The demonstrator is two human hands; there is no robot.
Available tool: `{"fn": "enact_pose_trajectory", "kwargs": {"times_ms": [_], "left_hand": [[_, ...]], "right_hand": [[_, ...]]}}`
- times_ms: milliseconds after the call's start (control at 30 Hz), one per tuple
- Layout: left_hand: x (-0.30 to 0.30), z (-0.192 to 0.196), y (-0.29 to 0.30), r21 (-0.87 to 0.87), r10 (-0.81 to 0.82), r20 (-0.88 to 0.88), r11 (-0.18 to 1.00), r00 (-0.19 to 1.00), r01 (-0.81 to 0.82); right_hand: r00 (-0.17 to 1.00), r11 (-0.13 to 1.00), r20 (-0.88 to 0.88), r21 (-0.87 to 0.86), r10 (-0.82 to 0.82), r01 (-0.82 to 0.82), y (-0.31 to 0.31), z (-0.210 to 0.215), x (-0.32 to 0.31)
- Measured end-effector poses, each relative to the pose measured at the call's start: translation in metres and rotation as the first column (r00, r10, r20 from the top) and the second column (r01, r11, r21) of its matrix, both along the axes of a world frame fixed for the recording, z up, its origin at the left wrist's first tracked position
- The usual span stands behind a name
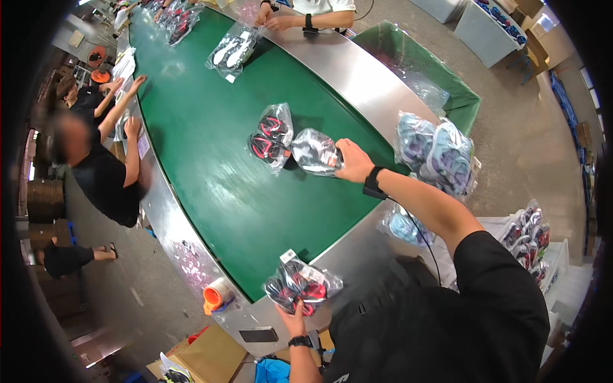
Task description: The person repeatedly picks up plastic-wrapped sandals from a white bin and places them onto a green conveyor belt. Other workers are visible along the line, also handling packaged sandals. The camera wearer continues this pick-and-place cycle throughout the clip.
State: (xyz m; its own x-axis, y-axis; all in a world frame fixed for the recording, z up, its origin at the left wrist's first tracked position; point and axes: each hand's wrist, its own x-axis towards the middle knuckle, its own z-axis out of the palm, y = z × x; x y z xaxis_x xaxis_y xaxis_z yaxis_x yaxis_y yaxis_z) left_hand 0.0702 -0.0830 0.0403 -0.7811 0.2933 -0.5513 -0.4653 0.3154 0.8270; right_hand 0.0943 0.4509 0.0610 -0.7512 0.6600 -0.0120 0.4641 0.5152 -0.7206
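Observation:
My right hand (pixel 354 161) is closed on the edge of a transparent bag of dark and white shoes (pixel 316 152) over the green belt (pixel 255 204). Touching that bag or just beside it, to its left, lies a bag of black and pink-red shoes (pixel 271 139). My left hand (pixel 295 320), low in the view, grips a second bag of black and red shoes (pixel 303 285) with a white tag, at the belt's near end. Its fingers are partly hidden beneath the bag.
Bags of light blue and purple shoes (pixel 437 153) are piled at the right on the metal edge. Behind them stands a green-lined bin (pixel 460 96). An orange tape roll (pixel 217 295) and a phone-like dark slab (pixel 258 334) lie near left. Co-workers (pixel 108 159) line the belt.

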Motion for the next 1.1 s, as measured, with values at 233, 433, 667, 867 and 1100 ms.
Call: {"fn": "enact_pose_trajectory", "kwargs": {"times_ms": [233,433,667,867,1100], "left_hand": [[-0.008,-0.015,-0.027,0.006,-0.023,0.043,1.000,0.999,0.023],[-0.005,-0.017,-0.042,0.124,-0.170,0.015,0.978,0.985,0.167],[0.014,-0.024,-0.029,0.146,-0.183,0.193,0.977,0.964,0.156],[0.029,-0.008,-0.012,0.188,-0.165,0.304,0.976,0.938,0.111],[0.033,-0.010,-0.017,0.140,-0.166,0.362,0.983,0.917,0.122]], "right_hand": [[0.716,0.646,0.106,0.357,0.690,-0.675,-0.154,0.061,0.135],[0.951,0.947,-0.138,-0.127,0.276,-0.294,-0.209,0.014,0.192],[0.987,0.939,0.159,-0.333,-0.030,0.082,-0.229,-0.052,0.198],[0.995,0.755,0.092,-0.649,-0.038,0.089,-0.241,-0.051,0.194],[0.964,0.837,-0.206,-0.547,-0.169,0.030,-0.268,-0.025,0.210]]}}
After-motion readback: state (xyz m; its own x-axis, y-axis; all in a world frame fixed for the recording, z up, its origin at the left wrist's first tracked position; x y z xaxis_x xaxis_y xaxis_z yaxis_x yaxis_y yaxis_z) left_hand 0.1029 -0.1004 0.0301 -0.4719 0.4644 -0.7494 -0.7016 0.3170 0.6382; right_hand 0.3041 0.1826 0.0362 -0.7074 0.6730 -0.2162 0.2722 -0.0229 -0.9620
